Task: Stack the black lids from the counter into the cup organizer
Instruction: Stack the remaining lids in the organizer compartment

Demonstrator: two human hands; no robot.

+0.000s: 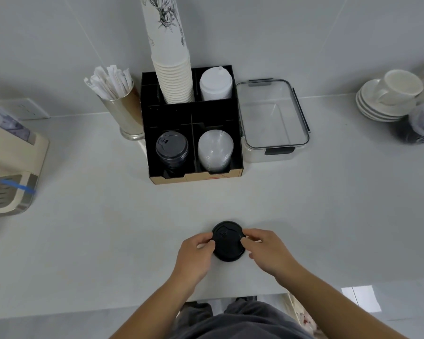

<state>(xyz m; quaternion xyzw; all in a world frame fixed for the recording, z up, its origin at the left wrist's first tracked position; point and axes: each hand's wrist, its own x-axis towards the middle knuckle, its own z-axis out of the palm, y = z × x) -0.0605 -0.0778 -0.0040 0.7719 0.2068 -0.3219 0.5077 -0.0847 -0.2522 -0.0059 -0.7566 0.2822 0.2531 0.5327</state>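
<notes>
A black lid (228,243) lies on the white counter near its front edge. My left hand (196,255) grips its left rim and my right hand (267,250) grips its right rim. Whether it is one lid or a few stacked cannot be told. Farther back stands the black cup organizer (192,113). Its front left compartment holds a stack of black lids (172,149). Clear lids (215,150) fill the front right one. Paper cups (174,77) and white lids (216,85) stand in the two back compartments.
A clear lidded container (272,118) sits right of the organizer. A metal cup of wrapped straws (118,94) stands to its left. A beige coffee machine (8,167) is at the far left. Stacked saucers with a cup (387,96) are at the far right.
</notes>
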